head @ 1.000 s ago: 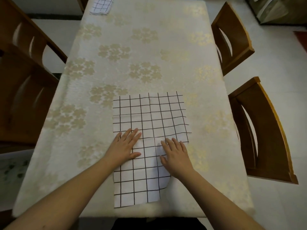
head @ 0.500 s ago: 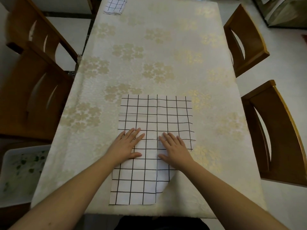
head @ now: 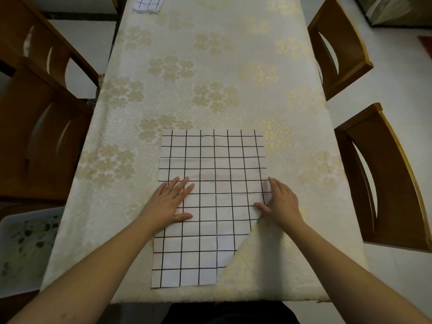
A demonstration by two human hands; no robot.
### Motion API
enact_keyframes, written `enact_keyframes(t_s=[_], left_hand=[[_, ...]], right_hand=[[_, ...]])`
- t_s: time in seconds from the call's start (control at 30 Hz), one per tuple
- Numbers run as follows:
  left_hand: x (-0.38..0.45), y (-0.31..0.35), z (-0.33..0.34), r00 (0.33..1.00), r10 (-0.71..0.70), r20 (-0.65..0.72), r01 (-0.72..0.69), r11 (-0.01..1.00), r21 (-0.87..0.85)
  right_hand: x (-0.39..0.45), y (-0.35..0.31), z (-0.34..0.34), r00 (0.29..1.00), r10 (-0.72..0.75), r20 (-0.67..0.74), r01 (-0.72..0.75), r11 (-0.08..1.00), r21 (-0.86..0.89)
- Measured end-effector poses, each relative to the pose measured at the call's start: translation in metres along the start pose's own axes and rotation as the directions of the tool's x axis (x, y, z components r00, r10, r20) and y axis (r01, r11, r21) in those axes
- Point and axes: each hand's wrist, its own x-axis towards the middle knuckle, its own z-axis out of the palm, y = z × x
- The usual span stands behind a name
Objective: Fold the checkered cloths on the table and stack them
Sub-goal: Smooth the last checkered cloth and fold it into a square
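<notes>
A white cloth with a black grid (head: 215, 164) lies spread flat near the front edge of the table (head: 210, 66). Its near right corner looks tucked or folded under, leaving a slanted edge. My left hand (head: 170, 202) rests flat on the cloth's left side, fingers straight. At the cloth's right edge lies my right hand (head: 280, 202), fingers extended and thumb on the fabric. A second checkered cloth (head: 148, 3), folded small, sits at the far left corner of the table, partly cut off by the frame.
The table wears a cream cloth with gold flower patterns. Wooden chairs stand on the left (head: 35, 113) and on the right (head: 385, 178), with another at the far right (head: 339, 47). A white bin with a leaf print (head: 23, 249) sits at the lower left.
My right hand has slid from the cloth's middle out to its right edge, smoothing it. The left hand stayed in place. The view has shifted slightly.
</notes>
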Motion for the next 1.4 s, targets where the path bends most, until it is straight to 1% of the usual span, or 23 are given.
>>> enact_keyframes(t_s=[0.07,0.1,0.13,0.2,0.3,0.37,0.4,0.47,0.57,0.63,0.7,0.77,0.8,0.87,0.93,0.97,1.0,1.07,1.13,1.27,1.33,1.4], left_hand=[[0.000,0.001,-0.002,1.000,-0.002,-0.003,0.002,1.000,-0.002],[0.000,0.002,-0.002,1.000,-0.003,-0.003,0.003,1.000,-0.004],[0.000,0.003,-0.002,1.000,-0.004,-0.005,0.004,1.000,-0.009],[0.000,0.004,-0.002,1.000,-0.005,-0.014,0.004,1.000,-0.026],[-0.002,0.006,-0.004,1.000,-0.015,-0.008,0.015,1.000,-0.026],[-0.002,0.007,-0.006,1.000,-0.021,0.005,0.021,1.000,-0.014],[-0.002,0.007,-0.006,1.000,-0.022,0.013,0.022,1.000,-0.008],[-0.001,0.006,-0.007,1.000,-0.019,0.011,0.019,1.000,-0.016],[0.000,0.006,-0.005,1.000,-0.014,-0.003,0.014,0.999,-0.034],[-0.001,0.006,-0.004,1.000,-0.017,-0.001,0.017,0.999,-0.034],[-0.001,0.006,-0.006,1.000,-0.017,-0.002,0.017,0.999,-0.031],[-0.001,0.007,-0.007,1.000,-0.018,0.006,0.018,0.999,-0.026],[0.000,0.007,-0.008,1.000,-0.020,0.012,0.020,1.000,-0.023],[0.000,0.007,-0.008,1.000,-0.025,0.018,0.026,1.000,-0.015],[0.001,0.008,-0.008,1.000,-0.027,0.016,0.027,0.999,-0.017],[0.001,0.009,-0.009,1.000,-0.027,0.014,0.027,1.000,-0.016],[0.001,0.009,-0.008,1.000,-0.028,0.012,0.028,1.000,-0.014],[0.001,0.011,-0.009,0.999,-0.035,0.005,0.035,0.999,-0.010],[0.000,0.013,-0.010,0.999,-0.041,0.002,0.041,0.999,-0.001],[-0.001,0.016,-0.010,0.997,-0.065,0.035,0.065,0.998,0.008],[-0.002,0.017,-0.010,0.996,-0.076,0.049,0.076,0.997,0.003],[-0.003,0.017,-0.010,0.996,-0.079,0.047,0.080,0.997,-0.018]], right_hand=[[-0.003,-0.005,0.000,0.991,0.110,-0.076,-0.096,0.981,0.170],[-0.004,-0.007,0.000,0.981,0.173,-0.083,-0.143,0.948,0.286],[-0.006,-0.009,-0.001,0.971,0.228,-0.067,-0.182,0.894,0.410],[-0.008,-0.013,-0.004,0.954,0.301,0.014,-0.247,0.754,0.609],[-0.010,-0.018,-0.011,0.938,0.324,0.119,-0.297,0.582,0.757],[-0.010,-0.018,-0.016,0.931,0.302,0.203,-0.337,0.506,0.794],[-0.012,-0.018,-0.019,0.929,0.274,0.248,-0.358,0.503,0.786],[-0.018,-0.016,-0.021,0.936,0.208,0.285,-0.353,0.568,0.744],[-0.030,-0.011,-0.025,0.958,0.144,0.249,-0.279,0.685,0.674],[-0.036,-0.008,-0.029,0.959,0.132,0.250,-0.267,0.715,0.646],[-0.041,-0.004,-0.033,0.959,0.132,0.252,-0.270,0.704,0.656],[-0.046,-0.001,-0.036,0.953,0.141,0.269,-0.296,0.633,0.716],[-0.048,0.000,-0.038,0.950,0.152,0.273,-0.306,0.626,0.717],[-0.050,0.000,-0.038,0.940,0.182,0.288,-0.330,0.692,0.642],[-0.049,0.001,-0.035,0.918,0.240,0.316,-0.379,0.765,0.521],[-0.048,0.002,-0.033,0.917,0.276,0.289,-0.384,0.811,0.442],[-0.048,0.003,-0.032,0.922,0.310,0.233,-0.378,0.854,0.357],[-0.047,0.004,-0.027,0.926,0.367,0.091,-0.378,0.896,0.232],[-0.047,0.002,-0.024,0.921,0.389,0.030,-0.387,0.901,0.195],[-0.042,-0.009,-0.017,0.902,0.426,0.067,-0.428,0.865,0.262],[-0.039,-0.012,-0.014,0.891,0.440,0.113,-0.453,0.844,0.287],[-0.037,-0.012,-0.008,0.869,0.452,0.200,-0.494,0.799,0.341]])
